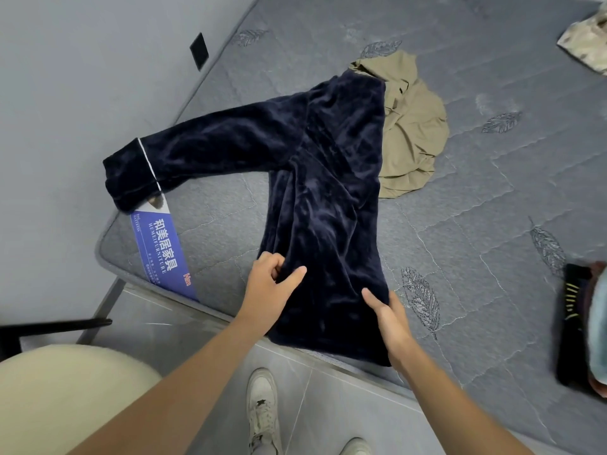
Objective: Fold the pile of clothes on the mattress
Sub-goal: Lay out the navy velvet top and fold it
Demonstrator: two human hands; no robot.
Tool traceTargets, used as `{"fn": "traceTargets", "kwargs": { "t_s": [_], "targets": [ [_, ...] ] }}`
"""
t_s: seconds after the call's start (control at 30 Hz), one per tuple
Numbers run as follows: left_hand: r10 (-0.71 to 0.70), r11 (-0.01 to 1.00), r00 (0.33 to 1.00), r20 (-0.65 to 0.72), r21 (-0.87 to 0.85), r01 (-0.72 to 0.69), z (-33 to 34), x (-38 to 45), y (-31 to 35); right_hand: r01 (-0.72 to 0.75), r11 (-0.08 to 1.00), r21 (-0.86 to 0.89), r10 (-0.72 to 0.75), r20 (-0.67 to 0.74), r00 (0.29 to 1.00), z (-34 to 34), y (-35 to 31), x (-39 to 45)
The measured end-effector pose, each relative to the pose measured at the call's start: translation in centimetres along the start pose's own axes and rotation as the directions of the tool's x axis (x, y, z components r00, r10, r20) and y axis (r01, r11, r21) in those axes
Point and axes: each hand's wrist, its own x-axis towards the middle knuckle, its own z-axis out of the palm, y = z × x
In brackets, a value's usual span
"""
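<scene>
The grey quilted mattress [460, 198] spreads out ahead of and to the right of both hands, its near edge passing just under the wrists. On it, reaching away from the hands, lies the navy velvet top [325, 198], folded lengthwise so that its body runs from the hands up toward the far side; one sleeve [197, 149] stretches out to the left, well beyond the left hand, ending in a cuff with white piping that overhangs the mattress edge. Beyond the top, farthest from the hands and partly tucked under its far end, sits a crumpled khaki garment [414, 126]. To the right of the right hand, well apart at the picture's edge, is a dark folded stack [574, 320] (its make-up is hard to tell, being cut off). A camouflage-patterned cloth [584, 44] lies in the far right corner. Left of the left hand, a blue label [161, 247] with white lettering lies on the mattress corner. The left hand [269, 280] pinches a bunch of the top's left edge, fingers curled in with the thumb laid out over the fabric. The right hand [387, 313] rests at the top's right edge near the hem, thumb on top of the cloth; the fingers go down along the edge, and whether they grip it cannot be told.
</scene>
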Motion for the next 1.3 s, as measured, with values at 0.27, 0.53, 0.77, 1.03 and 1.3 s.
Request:
{"fn": "traceTargets", "kwargs": {
  "t_s": [0.27,0.53,0.77,1.03,1.3],
  "targets": [
    [-0.319,0.816,0.904,0.283,-0.403,0.414,-1.7,-0.5,0.0,0.017,1.000,-0.018,-0.018,-0.070,0.997,-0.8,1.0,0.7],
    [-0.274,0.900,0.920,0.279,-0.264,0.348,-2.1,0.7,-1.1,-0.002,1.000,0.014,0.003,-0.050,0.999,-1.2,0.3,1.5],
    [-0.461,0.636,0.716,0.524,-0.368,0.678,-1.9,2.2,-1.4,0.045,0.999,0.011,-0.045,-0.036,0.998,0.1,-1.1,2.2],
    [-0.438,0.898,0.844,0.309,0.114,0.425,2.8,3.3,0.7,0.063,0.998,-0.025,-0.065,-0.082,0.994,0.1,-0.4,3.3],
    [-0.147,0.951,0.974,0.173,0.297,0.091,5.3,3.5,-2.0,0.197,0.980,-0.018,-0.197,-0.016,0.980,-0.4,0.2,3.6]
  ]
}}
